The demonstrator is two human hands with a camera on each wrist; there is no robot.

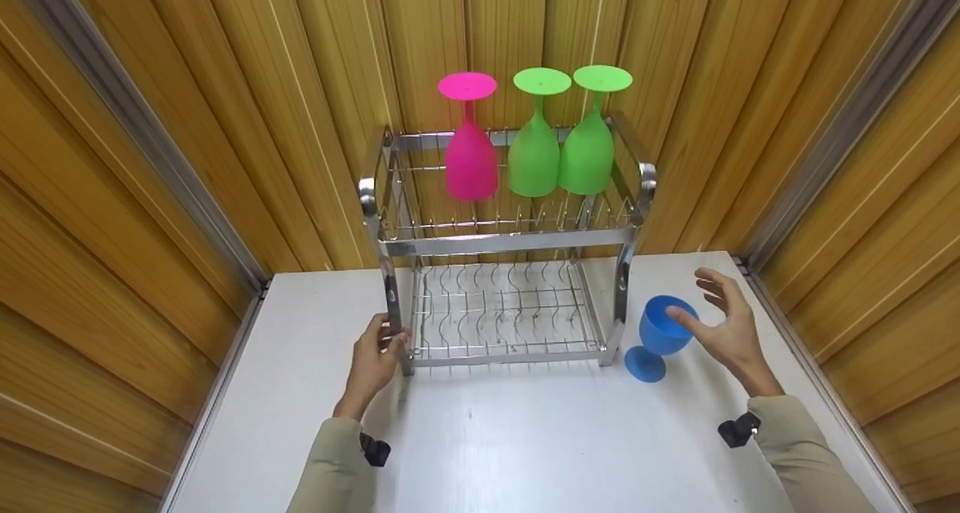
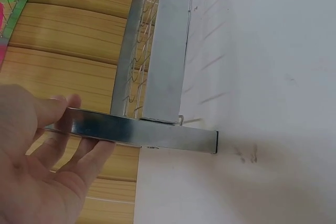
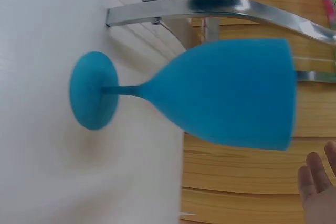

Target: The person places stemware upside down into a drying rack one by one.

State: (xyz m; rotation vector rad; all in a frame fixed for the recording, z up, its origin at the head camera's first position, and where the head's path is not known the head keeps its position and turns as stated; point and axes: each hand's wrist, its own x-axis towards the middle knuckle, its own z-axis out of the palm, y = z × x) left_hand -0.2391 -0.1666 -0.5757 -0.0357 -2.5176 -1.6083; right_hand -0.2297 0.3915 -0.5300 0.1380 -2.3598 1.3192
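At the left front post of the metal dish rack [image 1: 510, 243], my left hand [image 1: 375, 355] grips the upright. In the left wrist view the thumb and fingers of that left hand [image 2: 58, 156] wrap around the shiny post [image 2: 105, 126]. A blue goblet [image 1: 666, 331] stands upright on the table to the right of the rack. My right hand [image 1: 727, 333] is at the goblet's right side, thumb near its rim and fingers spread. The right wrist view shows the blue goblet [image 3: 231, 93] with the fingertips [image 3: 317, 169] apart from it.
On the rack's upper tier, a pink goblet [image 1: 471, 164] and two green goblets, the left one [image 1: 534, 160] and the right one [image 1: 587, 157], stand upside down. Below is a wire lower tier [image 1: 517, 310]. Wood-patterned walls [image 1: 825, 123] enclose the white table [image 1: 510, 438].
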